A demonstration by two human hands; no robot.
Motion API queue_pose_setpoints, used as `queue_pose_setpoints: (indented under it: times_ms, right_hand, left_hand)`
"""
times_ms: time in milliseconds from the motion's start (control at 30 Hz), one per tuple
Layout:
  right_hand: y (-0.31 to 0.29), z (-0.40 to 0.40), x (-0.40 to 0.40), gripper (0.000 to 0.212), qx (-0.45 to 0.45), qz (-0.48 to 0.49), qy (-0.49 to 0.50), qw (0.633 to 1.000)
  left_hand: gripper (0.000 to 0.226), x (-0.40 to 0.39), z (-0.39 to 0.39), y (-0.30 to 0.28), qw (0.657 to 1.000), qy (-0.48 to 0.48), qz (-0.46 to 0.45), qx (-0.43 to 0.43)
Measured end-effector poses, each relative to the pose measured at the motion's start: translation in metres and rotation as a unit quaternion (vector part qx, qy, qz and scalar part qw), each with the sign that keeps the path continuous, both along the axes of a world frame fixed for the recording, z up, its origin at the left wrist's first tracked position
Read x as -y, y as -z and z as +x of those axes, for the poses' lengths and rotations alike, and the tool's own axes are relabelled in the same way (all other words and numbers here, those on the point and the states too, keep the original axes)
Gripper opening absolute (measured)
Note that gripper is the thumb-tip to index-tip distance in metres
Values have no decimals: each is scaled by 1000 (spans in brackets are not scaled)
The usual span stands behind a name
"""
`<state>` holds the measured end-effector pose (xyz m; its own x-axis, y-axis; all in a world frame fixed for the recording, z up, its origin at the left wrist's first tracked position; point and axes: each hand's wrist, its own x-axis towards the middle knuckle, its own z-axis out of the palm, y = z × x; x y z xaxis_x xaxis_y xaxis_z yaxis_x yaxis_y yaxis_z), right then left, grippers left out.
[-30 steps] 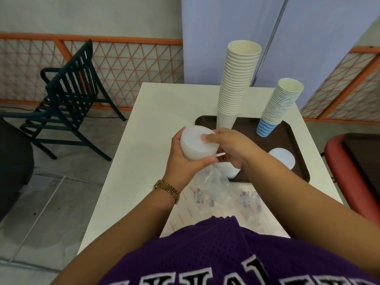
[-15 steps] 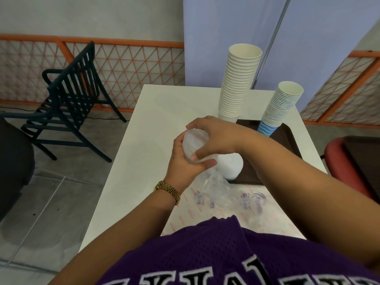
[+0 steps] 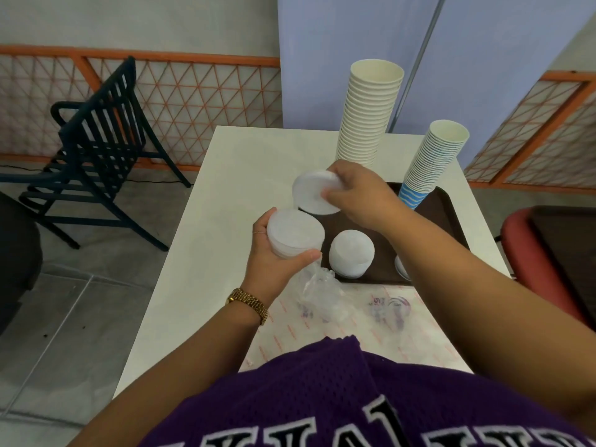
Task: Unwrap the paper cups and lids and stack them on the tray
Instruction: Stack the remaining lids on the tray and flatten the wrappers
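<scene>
My left hand (image 3: 274,262) grips a stack of white lids (image 3: 295,233) still half in its clear plastic wrap (image 3: 317,288), which hangs below. My right hand (image 3: 358,196) holds a small batch of lids (image 3: 314,192) tilted, just above and beyond the left stack, over the near-left corner of the dark brown tray (image 3: 442,214). On the tray stand a tall stack of cream paper cups (image 3: 367,114), a leaning stack of blue-and-white cups (image 3: 429,166) and a pile of white lids (image 3: 351,253). Another lid pile (image 3: 400,267) is mostly hidden behind my right forearm.
The tray lies on a white table (image 3: 232,188). Empty printed plastic wrappers (image 3: 380,314) lie flat on the table's near part. A dark slatted chair (image 3: 93,146) stands on the floor at the left. A red seat (image 3: 529,253) is at the right edge.
My right hand closed over the top of the wrapped stack, then lifted a batch of lids off it and up toward the tray. The left hand kept its hold lower down.
</scene>
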<state>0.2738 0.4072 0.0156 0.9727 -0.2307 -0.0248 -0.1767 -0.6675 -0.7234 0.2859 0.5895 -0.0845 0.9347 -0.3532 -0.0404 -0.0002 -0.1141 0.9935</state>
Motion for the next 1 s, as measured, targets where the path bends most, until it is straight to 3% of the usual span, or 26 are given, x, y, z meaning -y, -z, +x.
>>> queue_pose_setpoints:
  times_ms: [100, 167, 333, 500, 800, 900, 1000]
  right_hand:
    - [23, 3, 26, 26, 9, 77, 96, 992]
    - [42, 3, 42, 33, -54, 93, 132, 985]
    - [87, -1, 64, 16, -187, 146, 206, 949]
    - [107, -3, 63, 16, -210, 131, 208, 946]
    - [121, -7, 62, 41, -198, -36, 180, 963]
    - [116, -6, 50, 67, -208, -73, 87, 971]
    - [113, -3, 38, 89, -279, -149, -24, 948]
  left_hand:
    - [98, -6, 3, 2, 1000, -15, 11, -2]
    - [97, -8, 4, 2, 1000, -22, 15, 0]
    - [98, -9, 6, 3, 999, -29, 37, 5]
    - [98, -7, 5, 4, 999, -28, 46, 3]
    - [99, -8, 5, 5, 998, -31, 52, 0]
    - [98, -7, 4, 5, 998, -31, 50, 1]
    - [98, -6, 4, 5, 998, -31, 54, 4]
